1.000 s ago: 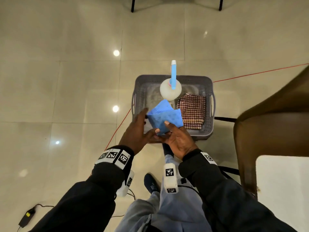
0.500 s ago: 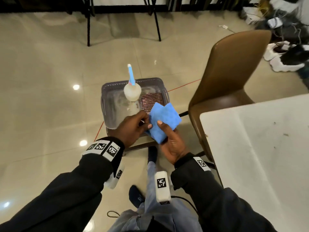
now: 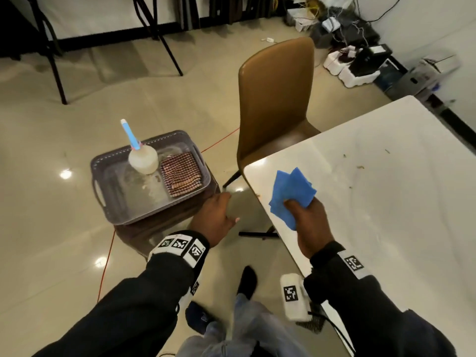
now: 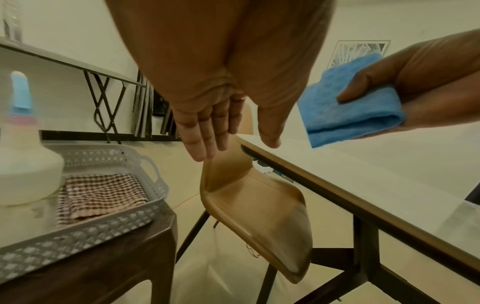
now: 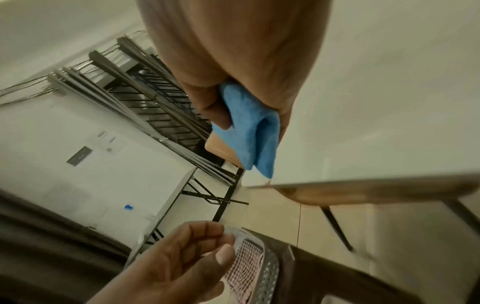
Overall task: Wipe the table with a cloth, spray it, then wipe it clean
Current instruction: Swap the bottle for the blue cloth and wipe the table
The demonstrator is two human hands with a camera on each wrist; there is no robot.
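Note:
My right hand (image 3: 304, 211) grips a folded blue cloth (image 3: 292, 191) just above the near left corner of the white table (image 3: 386, 197); the same blue cloth (image 4: 348, 111) (image 5: 249, 131) shows in both wrist views. My left hand (image 3: 219, 215) hangs empty with straight, relaxed fingers (image 4: 205, 133) between the table and a grey basket (image 3: 108, 202). A white spray bottle (image 3: 143, 158) with a blue nozzle stands in the basket beside a folded checked cloth (image 3: 180, 173). Small crumbs (image 3: 360, 166) lie on the tabletop.
A tan chair (image 3: 275, 99) is pushed against the table's far left side. The basket rests on a dark brown stool (image 4: 103, 257). A red cord (image 3: 105, 266) runs across the tiled floor. Boxes and cables (image 3: 360, 55) clutter the far right corner.
My left hand has let go of the blue cloth and dropped away. My right hand has carried the cloth rightward from the basket to the table's corner, and my view has turned toward the table.

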